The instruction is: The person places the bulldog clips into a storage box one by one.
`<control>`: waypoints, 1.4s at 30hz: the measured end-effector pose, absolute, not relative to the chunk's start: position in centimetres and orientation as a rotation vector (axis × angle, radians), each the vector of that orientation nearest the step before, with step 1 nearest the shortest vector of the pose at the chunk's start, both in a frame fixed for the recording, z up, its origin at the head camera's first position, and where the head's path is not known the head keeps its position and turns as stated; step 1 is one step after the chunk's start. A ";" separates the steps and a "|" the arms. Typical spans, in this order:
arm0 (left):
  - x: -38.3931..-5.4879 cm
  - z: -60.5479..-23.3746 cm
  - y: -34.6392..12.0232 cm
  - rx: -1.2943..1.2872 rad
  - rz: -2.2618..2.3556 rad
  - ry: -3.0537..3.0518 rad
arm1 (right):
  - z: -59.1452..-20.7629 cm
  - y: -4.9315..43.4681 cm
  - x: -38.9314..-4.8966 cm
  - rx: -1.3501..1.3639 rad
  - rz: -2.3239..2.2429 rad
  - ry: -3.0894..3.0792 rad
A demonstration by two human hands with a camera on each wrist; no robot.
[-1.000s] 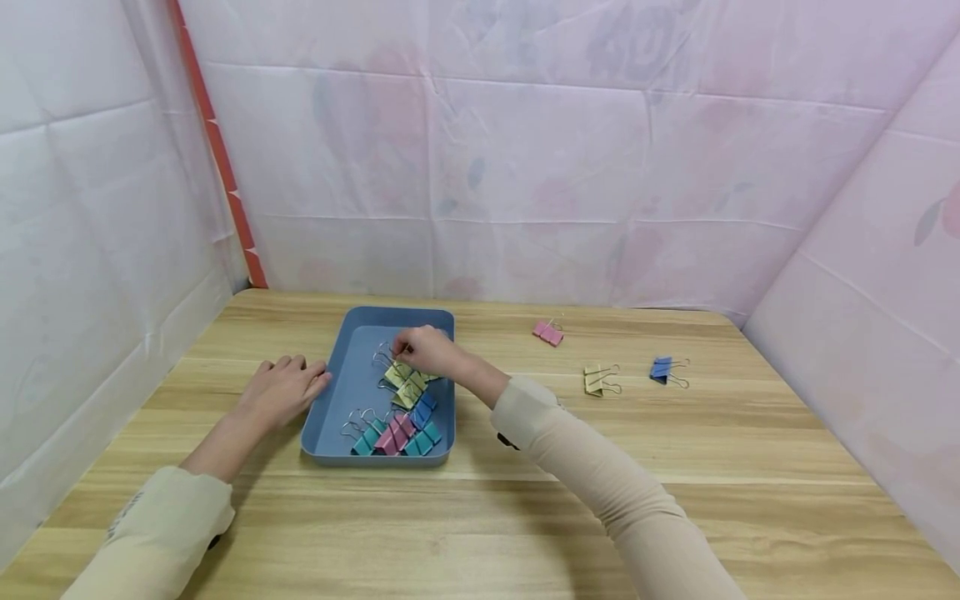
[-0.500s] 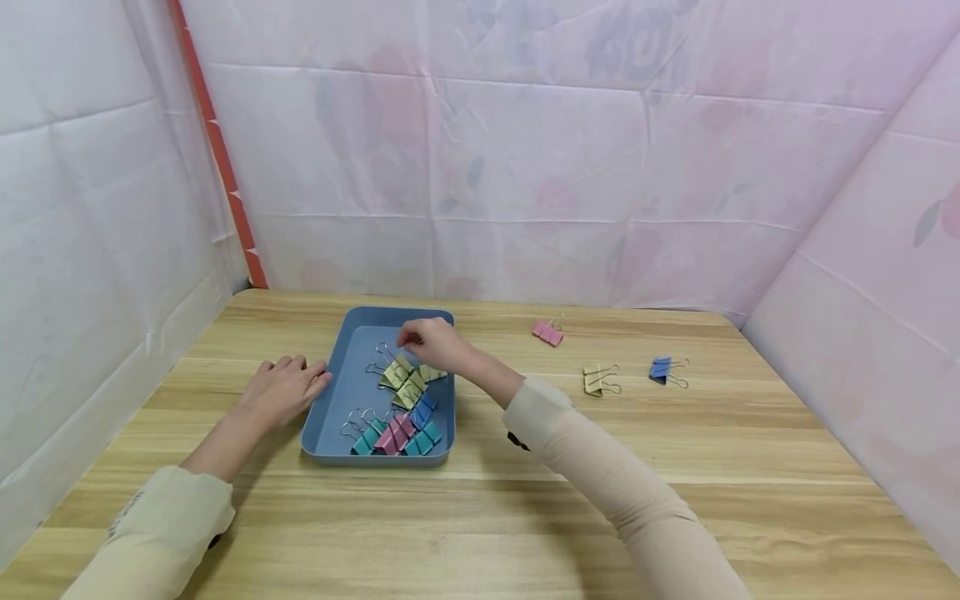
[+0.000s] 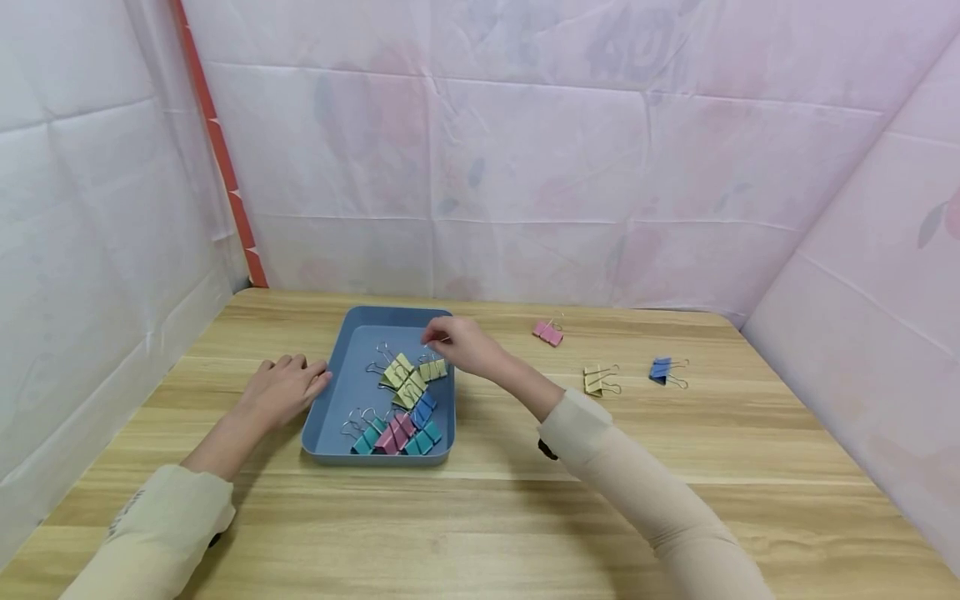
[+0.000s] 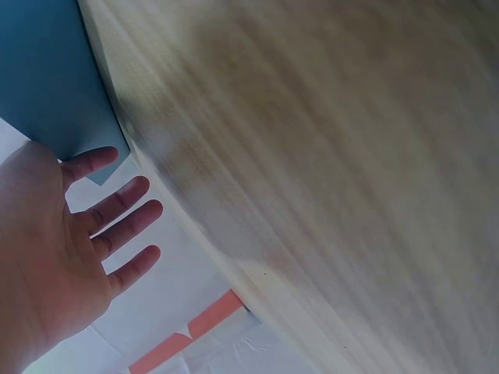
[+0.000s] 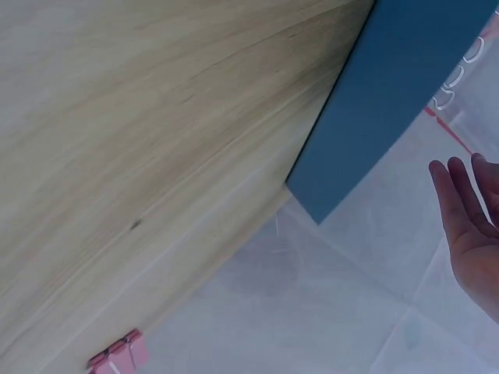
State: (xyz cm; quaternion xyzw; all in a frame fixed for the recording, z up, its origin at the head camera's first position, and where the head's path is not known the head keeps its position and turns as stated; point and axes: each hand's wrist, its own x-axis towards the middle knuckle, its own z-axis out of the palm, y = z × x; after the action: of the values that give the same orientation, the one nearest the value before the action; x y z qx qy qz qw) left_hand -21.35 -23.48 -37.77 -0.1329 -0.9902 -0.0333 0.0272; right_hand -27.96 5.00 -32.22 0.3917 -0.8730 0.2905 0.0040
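My left hand (image 3: 279,390) lies on the table beside the blue tray (image 3: 318,429), thumb at its left rim. In the left wrist view its fingers (image 4: 125,227) are spread and relaxed. Over the tray's right rim hovers my right hand (image 3: 468,343), fingers loosely bent and holding nothing. Just under it sits a yellow binder clip (image 3: 432,370). More binder clips fill the tray's right and near part: yellow ones (image 3: 410,390), a blue one (image 3: 423,409), a pink one (image 3: 395,434), and green ones (image 3: 367,438) at the near wall.
On the wooden table (image 3: 525,525), right of the tray, lie a pink binder clip (image 3: 548,333), a yellow binder clip (image 3: 596,382) and a blue binder clip (image 3: 661,370). Pale cloth (image 3: 525,167) hangs behind the table and along both sides.
My right hand has drawn back rightward from the yellow clips to the tray's right rim, uncovering the rightmost yellow clip. The left hand and the clips on the table stay put.
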 end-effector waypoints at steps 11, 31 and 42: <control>-21.3 -37.7 -23.3 -0.417 -0.098 -3.050 | -31.5 9.4 -26.0 1.142 0.976 -2.627; -21.2 -38.0 -23.7 -0.402 -0.118 -3.068 | -32.3 15.1 -23.1 0.943 0.969 -2.603; -21.4 -38.1 -23.5 -0.408 -0.113 -3.066 | -32.6 18.6 -22.2 0.808 0.902 -2.666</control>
State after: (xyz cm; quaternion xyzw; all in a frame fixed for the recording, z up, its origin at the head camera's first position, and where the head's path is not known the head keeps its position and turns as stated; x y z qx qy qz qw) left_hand -21.37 -23.55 -38.11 -0.1319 -0.9903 -0.0365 0.0233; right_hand -22.22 18.58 -32.57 0.2742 -0.9053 0.3064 0.1064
